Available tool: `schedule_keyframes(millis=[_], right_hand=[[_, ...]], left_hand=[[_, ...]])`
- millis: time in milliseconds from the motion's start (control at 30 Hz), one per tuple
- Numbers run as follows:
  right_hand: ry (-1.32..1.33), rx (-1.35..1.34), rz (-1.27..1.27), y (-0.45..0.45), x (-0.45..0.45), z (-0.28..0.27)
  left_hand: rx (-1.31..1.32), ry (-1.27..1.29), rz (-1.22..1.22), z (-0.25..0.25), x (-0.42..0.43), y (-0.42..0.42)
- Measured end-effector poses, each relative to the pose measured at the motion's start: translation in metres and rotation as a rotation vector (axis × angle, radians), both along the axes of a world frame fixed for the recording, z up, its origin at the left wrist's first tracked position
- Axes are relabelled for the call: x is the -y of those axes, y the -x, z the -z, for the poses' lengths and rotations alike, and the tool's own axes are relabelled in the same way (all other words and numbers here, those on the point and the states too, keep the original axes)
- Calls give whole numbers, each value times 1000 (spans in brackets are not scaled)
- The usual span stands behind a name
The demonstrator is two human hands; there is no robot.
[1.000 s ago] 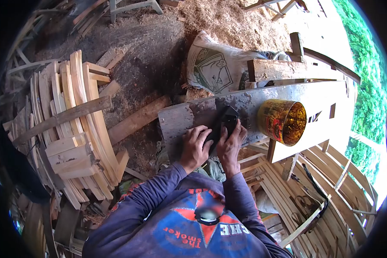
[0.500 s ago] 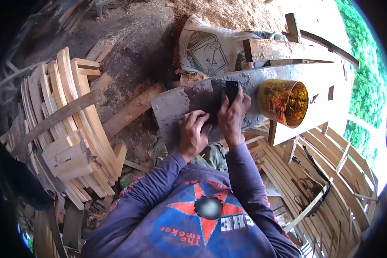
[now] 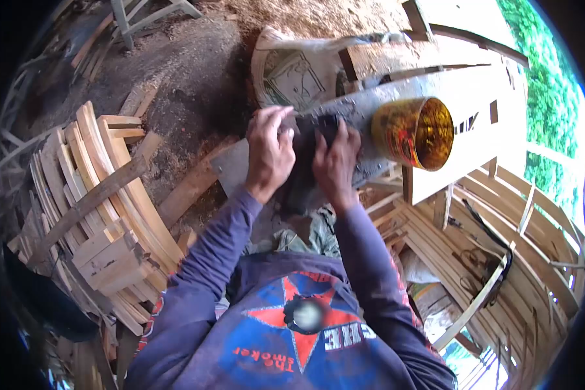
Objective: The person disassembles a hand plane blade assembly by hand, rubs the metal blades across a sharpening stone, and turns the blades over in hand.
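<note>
My right hand (image 3: 337,162) grips a small black object (image 3: 329,126) above the grey, stained board (image 3: 231,168). Level with it on the left, my left hand (image 3: 271,153) has its fingers curled together, and what they hold, if anything, is too dark and blurred to make out. A dark shape (image 3: 301,170) lies between the two hands; its outline is unclear. Just right of my right hand, an amber see-through container (image 3: 413,133) stands on the board, its open top showing brown stains inside.
Behind the board lies a white printed sack (image 3: 292,78) near wood shavings. Curved wooden strips (image 3: 104,162) are stacked at the left, with a plank across them. To the lower right is a slatted wooden frame (image 3: 520,214) with a black strap (image 3: 491,234).
My left hand has risen and moved left, away from my right hand. My right hand keeps hold of the black object and sits slightly further left. The view has shifted.
</note>
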State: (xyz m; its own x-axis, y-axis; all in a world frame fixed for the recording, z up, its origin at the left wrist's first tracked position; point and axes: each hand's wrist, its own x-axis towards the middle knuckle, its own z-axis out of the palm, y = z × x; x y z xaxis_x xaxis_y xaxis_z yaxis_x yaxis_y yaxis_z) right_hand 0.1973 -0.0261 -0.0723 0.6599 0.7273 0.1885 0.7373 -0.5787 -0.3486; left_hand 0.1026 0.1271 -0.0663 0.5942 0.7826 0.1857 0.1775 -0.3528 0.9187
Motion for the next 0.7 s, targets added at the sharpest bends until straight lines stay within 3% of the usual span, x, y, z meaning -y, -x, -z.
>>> schedule_keyframes(millis=[167, 267, 367, 400, 433, 500, 600, 700], right_hand=[[-62, -117, -11, 24, 25, -4], [-103, -90, 5, -16, -25, -2], [-122, 10, -28, 2, 12, 13], [-78, -104, -33, 21, 35, 9], [-50, -170, 31, 26, 37, 4], [-126, 15, -85, -3, 4, 11], [-88, -143, -14, -15, -16, -4], [-62, -120, -27, 23, 25, -7]], left_hand=[[-47, -203, 348, -17, -12, -15], [-29, -232, 609, -10, -28, -41], [-42, -268, 523, -36, -49, -45], [-39, -281, 503, -37, -56, -42], [-68, -262, 474, -35, -58, -37], [-110, -237, 486, -25, -47, -39], [-109, -252, 572, -13, -26, -52], [-115, -313, 517, -20, -33, -33]])
